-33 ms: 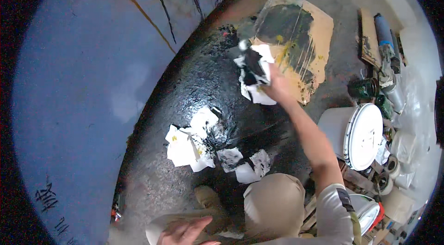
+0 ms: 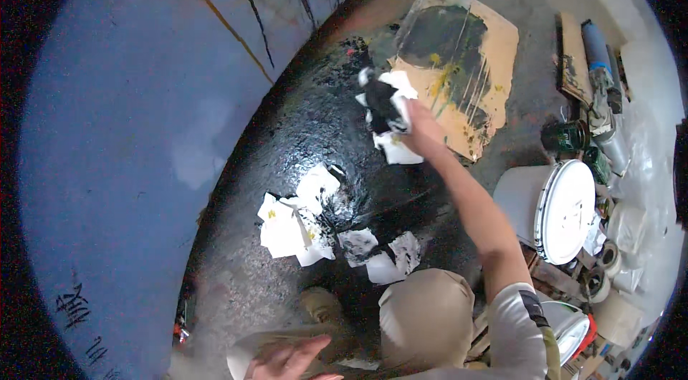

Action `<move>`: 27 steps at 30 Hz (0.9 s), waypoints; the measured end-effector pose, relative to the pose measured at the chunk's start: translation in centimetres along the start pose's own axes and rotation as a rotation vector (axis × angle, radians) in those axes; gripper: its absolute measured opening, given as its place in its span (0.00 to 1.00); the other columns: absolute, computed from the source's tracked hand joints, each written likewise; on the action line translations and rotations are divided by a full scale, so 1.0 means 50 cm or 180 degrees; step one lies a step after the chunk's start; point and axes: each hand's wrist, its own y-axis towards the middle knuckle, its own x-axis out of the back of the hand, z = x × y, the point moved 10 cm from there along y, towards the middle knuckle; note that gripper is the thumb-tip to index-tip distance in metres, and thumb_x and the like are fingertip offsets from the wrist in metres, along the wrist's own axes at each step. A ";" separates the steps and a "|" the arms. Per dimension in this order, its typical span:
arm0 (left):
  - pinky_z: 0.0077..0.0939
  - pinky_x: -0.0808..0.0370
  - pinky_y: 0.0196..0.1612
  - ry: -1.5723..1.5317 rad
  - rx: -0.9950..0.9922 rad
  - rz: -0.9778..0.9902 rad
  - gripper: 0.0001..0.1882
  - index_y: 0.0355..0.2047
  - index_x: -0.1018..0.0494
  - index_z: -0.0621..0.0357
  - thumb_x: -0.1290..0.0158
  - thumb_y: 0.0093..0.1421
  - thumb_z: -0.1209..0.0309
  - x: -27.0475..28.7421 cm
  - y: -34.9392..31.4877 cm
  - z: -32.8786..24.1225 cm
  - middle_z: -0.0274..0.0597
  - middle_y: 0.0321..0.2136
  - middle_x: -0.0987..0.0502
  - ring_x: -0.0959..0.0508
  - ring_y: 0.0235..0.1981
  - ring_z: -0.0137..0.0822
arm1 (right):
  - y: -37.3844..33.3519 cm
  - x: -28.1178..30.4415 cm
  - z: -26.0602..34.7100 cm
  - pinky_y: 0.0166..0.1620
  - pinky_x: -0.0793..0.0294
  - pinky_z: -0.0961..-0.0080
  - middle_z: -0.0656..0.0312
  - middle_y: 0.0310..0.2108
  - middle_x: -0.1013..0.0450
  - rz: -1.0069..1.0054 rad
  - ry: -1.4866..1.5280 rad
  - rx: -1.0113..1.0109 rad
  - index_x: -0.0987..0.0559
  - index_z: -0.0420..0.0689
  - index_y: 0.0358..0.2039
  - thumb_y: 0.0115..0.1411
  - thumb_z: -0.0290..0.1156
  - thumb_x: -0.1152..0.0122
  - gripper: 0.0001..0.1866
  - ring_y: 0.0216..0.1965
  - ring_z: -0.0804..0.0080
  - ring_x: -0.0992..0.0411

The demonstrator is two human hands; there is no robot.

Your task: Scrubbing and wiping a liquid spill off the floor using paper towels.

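My right hand (image 2: 423, 129), arm stretched forward, is closed around a wad of white paper towels (image 2: 394, 93) smeared heavily with black. The wad is over the wet black patch (image 2: 287, 129) on the floor, just left of a paint-stained cardboard sheet (image 2: 494, 43). My left hand (image 2: 290, 360) rests low near my lap, its fingers stretched out and nothing visible in them. Between my knees and the wall, crumpled white paper towels (image 2: 283, 229) lie in the black wet stuff. Smaller black-smeared paper pieces (image 2: 383, 269) are close to my knee.
A blue-grey wall (image 2: 129, 129) with dark drips rises on the left. At right stand a white lidded bucket (image 2: 519, 201), a dark glass jar (image 2: 562, 136), tape rolls (image 2: 595, 283) and a blue roll (image 2: 595, 46). Another white bucket (image 2: 566, 330) is beside my right sleeve.
My right hand and the blackened paper towels have shifted slightly left. My left hand and the papers on the floor look unmoved.
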 end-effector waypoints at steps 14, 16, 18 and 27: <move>0.40 0.23 0.46 -0.0084 0.0161 -0.0060 0.27 0.57 0.29 0.56 0.37 0.58 0.64 0.018 -0.035 0.021 0.50 0.48 0.22 0.21 0.46 0.52 | -0.049 -0.086 0.181 0.50 0.25 0.55 0.45 0.56 0.34 -0.0133 0.0002 0.0183 0.37 0.51 0.65 0.47 0.20 0.40 0.42 0.53 0.44 0.32; 0.40 0.23 0.45 -0.0102 0.0150 -0.0110 0.27 0.57 0.29 0.56 0.37 0.58 0.64 0.019 -0.041 0.020 0.50 0.48 0.22 0.21 0.46 0.52 | -0.082 -0.087 0.209 0.49 0.24 0.57 0.46 0.55 0.34 -0.0006 0.0124 0.0245 0.36 0.52 0.65 0.49 0.19 0.44 0.39 0.53 0.44 0.31; 0.40 0.23 0.45 -0.0044 0.0050 -0.0150 0.27 0.56 0.29 0.56 0.37 0.58 0.64 0.020 -0.044 0.009 0.50 0.48 0.22 0.21 0.46 0.52 | -0.135 -0.116 0.212 0.52 0.26 0.58 0.44 0.59 0.36 0.0263 0.0161 0.0320 0.37 0.53 0.66 0.45 0.21 0.38 0.44 0.57 0.45 0.33; 0.39 0.22 0.45 0.0007 -0.0007 -0.0352 0.26 0.55 0.29 0.59 0.38 0.58 0.64 0.043 -0.097 0.004 0.51 0.46 0.21 0.20 0.44 0.52 | -0.424 -0.109 0.286 0.50 0.24 0.59 0.51 0.58 0.36 0.1239 0.0487 0.0344 0.35 0.51 0.63 0.44 0.21 0.37 0.42 0.57 0.48 0.32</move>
